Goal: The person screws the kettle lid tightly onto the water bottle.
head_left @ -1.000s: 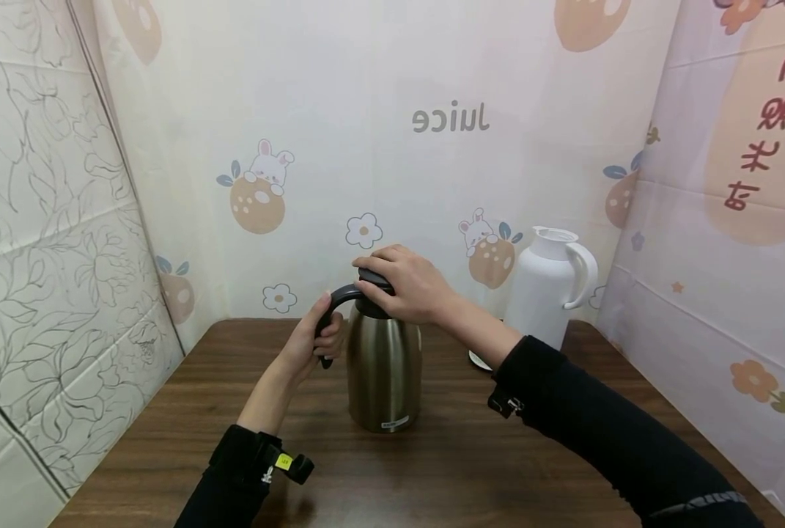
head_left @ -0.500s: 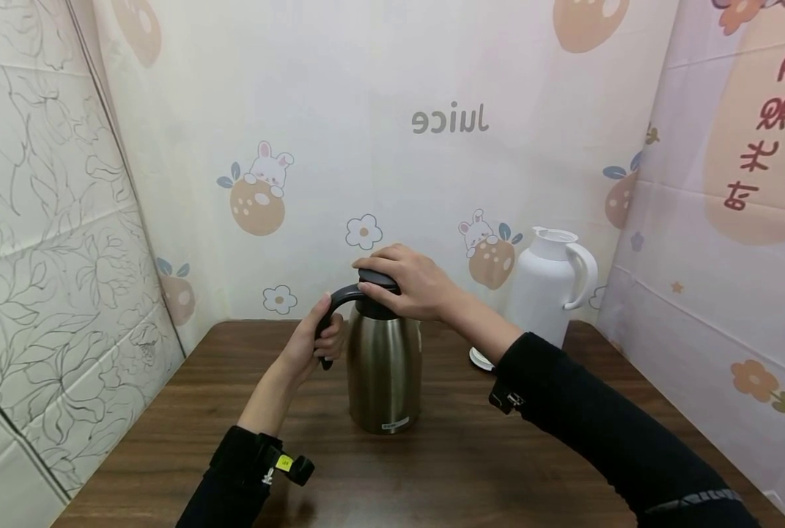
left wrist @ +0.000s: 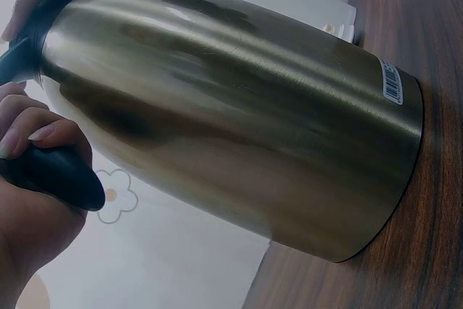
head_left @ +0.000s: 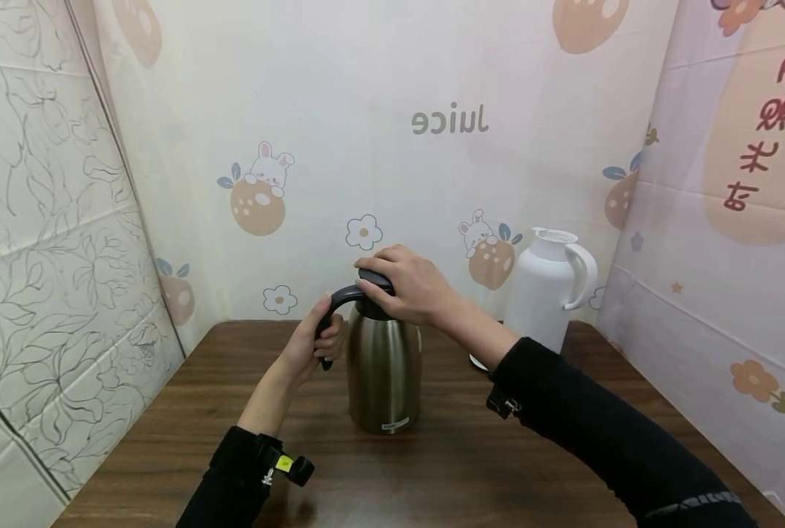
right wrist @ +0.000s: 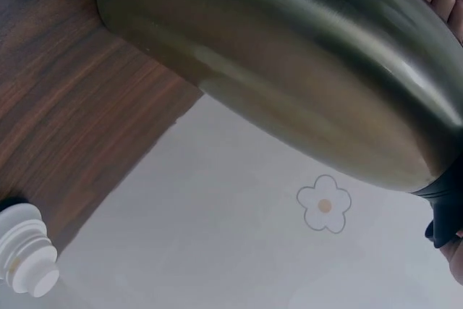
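Observation:
A brushed, bronze-coloured thermos jug (head_left: 385, 374) stands upright on the wooden table. My left hand (head_left: 309, 345) is wrapped round its black handle (head_left: 344, 294), fingers curled under the thumb. In the left wrist view the handle's lower end (left wrist: 69, 179) pokes out below those fingers. On top, my right hand (head_left: 412, 286) grips the black lid (head_left: 375, 279), its thumb on the near side and fingers over the far side. The lid sits at the jug's neck; whether it is loose cannot be told. The right wrist view mostly shows the jug's body (right wrist: 289, 63).
At the back right stands a white jug (head_left: 542, 293) with a handle, partly behind my right forearm. A white stepped stopper (right wrist: 30, 255) lies beside it on the table (head_left: 286, 411). Printed cloth walls (head_left: 366, 183) enclose the table's back and sides.
My right hand and the lid shift slightly right, then back left, with the right sleeve dipping a little. The left hand and the thermos jug stay in place.

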Tool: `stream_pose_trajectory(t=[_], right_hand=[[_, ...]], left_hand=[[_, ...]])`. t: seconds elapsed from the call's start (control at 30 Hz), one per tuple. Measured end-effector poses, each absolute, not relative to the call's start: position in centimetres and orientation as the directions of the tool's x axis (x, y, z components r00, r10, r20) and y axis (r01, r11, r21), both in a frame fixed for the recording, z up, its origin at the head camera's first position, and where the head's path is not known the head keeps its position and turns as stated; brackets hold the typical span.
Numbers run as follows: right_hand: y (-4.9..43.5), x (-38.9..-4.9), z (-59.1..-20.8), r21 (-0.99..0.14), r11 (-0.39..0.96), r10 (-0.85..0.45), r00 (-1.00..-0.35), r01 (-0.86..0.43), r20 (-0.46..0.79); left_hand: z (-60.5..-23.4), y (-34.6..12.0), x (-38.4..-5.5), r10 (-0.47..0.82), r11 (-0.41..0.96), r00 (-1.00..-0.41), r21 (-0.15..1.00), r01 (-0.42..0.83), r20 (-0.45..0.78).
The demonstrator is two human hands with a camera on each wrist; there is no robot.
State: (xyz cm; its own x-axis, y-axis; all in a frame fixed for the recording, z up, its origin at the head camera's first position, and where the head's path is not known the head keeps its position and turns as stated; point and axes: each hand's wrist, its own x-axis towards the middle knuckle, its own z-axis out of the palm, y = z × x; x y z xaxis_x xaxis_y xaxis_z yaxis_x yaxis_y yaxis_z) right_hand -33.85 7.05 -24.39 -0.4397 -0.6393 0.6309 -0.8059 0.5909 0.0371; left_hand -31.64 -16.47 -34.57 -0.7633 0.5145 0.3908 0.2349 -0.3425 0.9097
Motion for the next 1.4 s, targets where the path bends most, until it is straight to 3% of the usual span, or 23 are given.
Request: stream_pose_trajectory(t=[0.63,0.87,1.4], right_hand=[[5.0,-32.2,-24.8,0.103,0.759,-0.521,-0.503,-0.643,0.690],[5.6,-32.5,-24.6,0.065,0.728,-0.535,-0.507,-0.682,0.676],[7.7,-34.3,-24.0,0.024,0.530,-0.679,-0.408,-0.847,0.610]], left_hand=[[-34.5,-16.3,-31.6,0.482,-0.295,-0.784,0.915,0.275,0.391],[-34.5,-16.3,-31.5,0.479,-0.285,-0.791,0.920,0.269,0.380],[-34.6,-16.5,-31.7,0.499,-0.306,-0.776,0.916,0.260,0.386]])
